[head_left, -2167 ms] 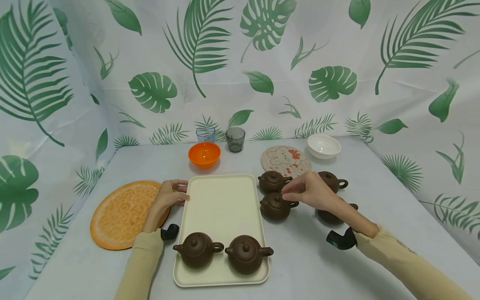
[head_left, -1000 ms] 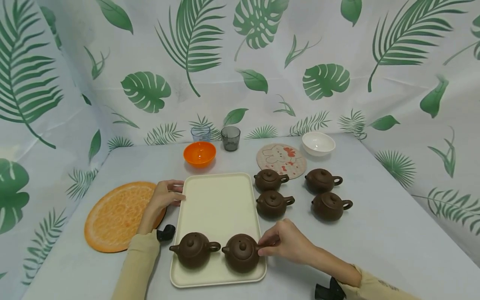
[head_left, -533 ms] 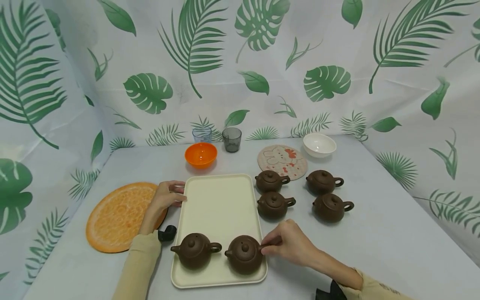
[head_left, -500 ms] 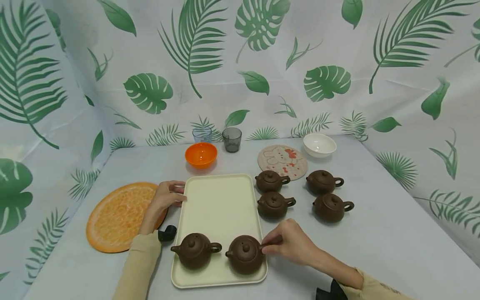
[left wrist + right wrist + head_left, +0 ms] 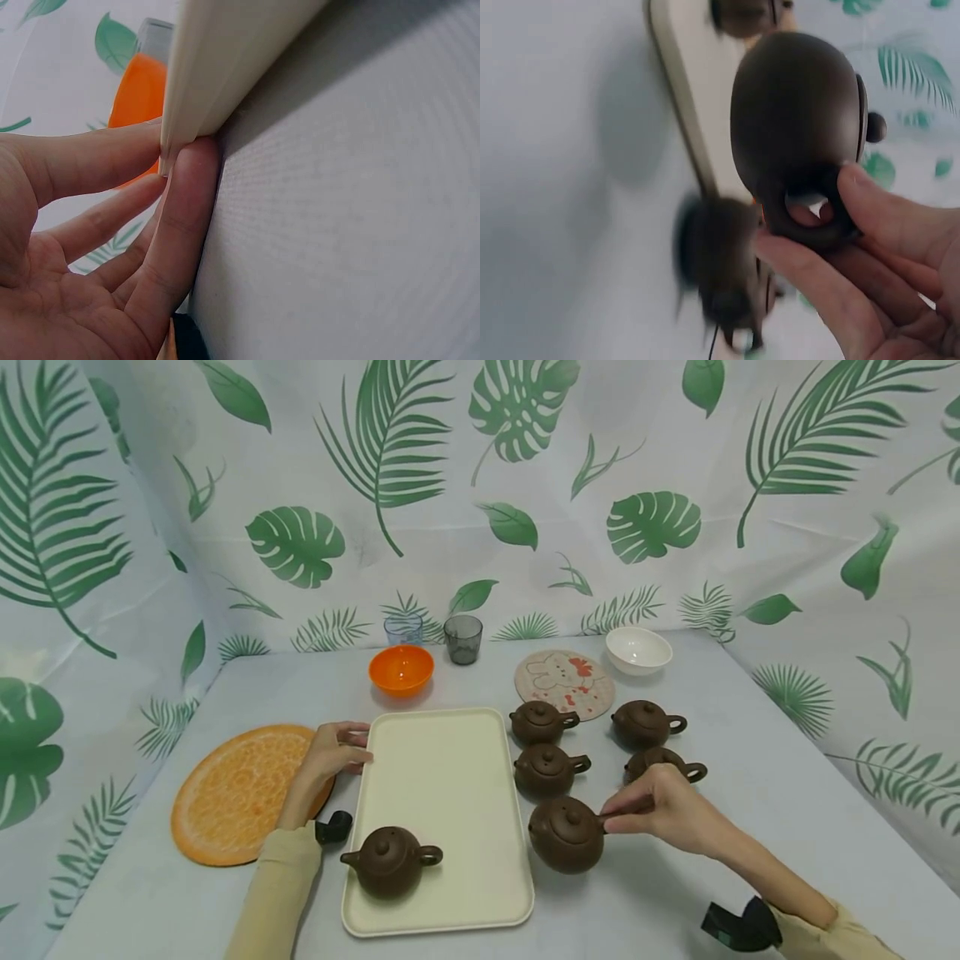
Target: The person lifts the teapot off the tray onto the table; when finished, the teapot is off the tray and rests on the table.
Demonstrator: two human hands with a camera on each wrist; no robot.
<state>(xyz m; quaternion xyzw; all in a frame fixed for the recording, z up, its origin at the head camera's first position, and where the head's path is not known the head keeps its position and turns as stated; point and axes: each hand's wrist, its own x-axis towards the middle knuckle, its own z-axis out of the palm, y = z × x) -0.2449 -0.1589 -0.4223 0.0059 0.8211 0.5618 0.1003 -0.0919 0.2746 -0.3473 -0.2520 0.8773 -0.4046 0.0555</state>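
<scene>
My right hand (image 5: 671,814) pinches the handle of a dark brown teapot (image 5: 564,839), holding it raised just off the right edge of the cream tray (image 5: 442,768). In the right wrist view, thumb and fingers close on the teapot's (image 5: 799,112) loop handle, and its lid is on. A second brown teapot (image 5: 390,862) stands at the tray's near left, spout pointing left. My left hand (image 5: 330,756) is at the tray's left edge. The left wrist view shows the rim (image 5: 199,75) between its thumb and a finger.
Several more brown teapots (image 5: 546,770) stand right of the tray. Behind are an orange bowl (image 5: 401,672), a grey glass (image 5: 462,641), a bluish clear glass (image 5: 403,631), a rabbit-patterned mat (image 5: 555,677) and a white bowl (image 5: 639,652). An orange-slice mat (image 5: 240,793) lies at left.
My right hand went from the teapots on the right to the near-right teapot, took its handle, and has lifted it rightward off the tray. The left hand has stayed at the tray's edge.
</scene>
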